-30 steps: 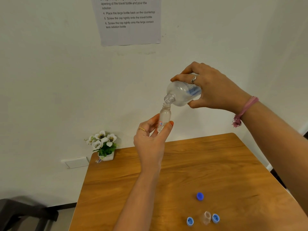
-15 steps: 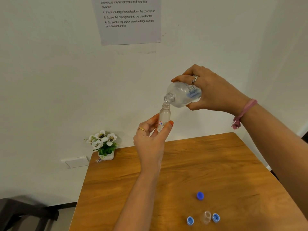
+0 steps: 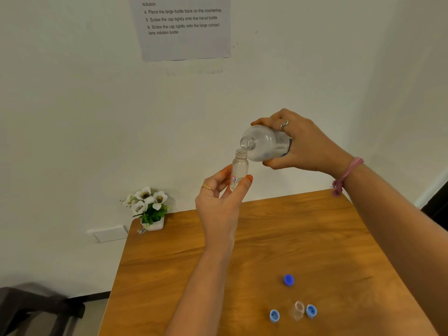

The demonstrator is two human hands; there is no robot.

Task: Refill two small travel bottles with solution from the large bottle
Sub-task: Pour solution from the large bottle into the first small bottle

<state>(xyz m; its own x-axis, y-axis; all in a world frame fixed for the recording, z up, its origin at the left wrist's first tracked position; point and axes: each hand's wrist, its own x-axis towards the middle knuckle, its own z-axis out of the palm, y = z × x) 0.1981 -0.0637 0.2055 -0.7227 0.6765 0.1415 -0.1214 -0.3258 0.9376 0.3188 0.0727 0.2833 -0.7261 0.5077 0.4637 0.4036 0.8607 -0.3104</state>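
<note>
My left hand (image 3: 221,202) pinches a small clear travel bottle (image 3: 239,169) upright above the table, its mouth open. My right hand (image 3: 303,144) grips the large clear bottle (image 3: 263,143), tipped on its side with its open neck just above and touching the small bottle's mouth. A second small clear bottle (image 3: 298,310) stands uncapped on the wooden table (image 3: 266,238) near the front. Two light blue caps (image 3: 274,315) (image 3: 311,311) lie either side of it, open side up. A darker blue cap (image 3: 289,280) lies a little farther back.
A small white pot of white flowers (image 3: 149,208) stands at the table's far left corner against the wall. A printed instruction sheet (image 3: 184,25) hangs on the wall. A dark chair (image 3: 36,309) sits at the lower left, beside the table.
The large bottle has been tipped less steeply, its neck now nearer level over the small bottle. Both hands sit lower in view as the camera tilted up slightly.
</note>
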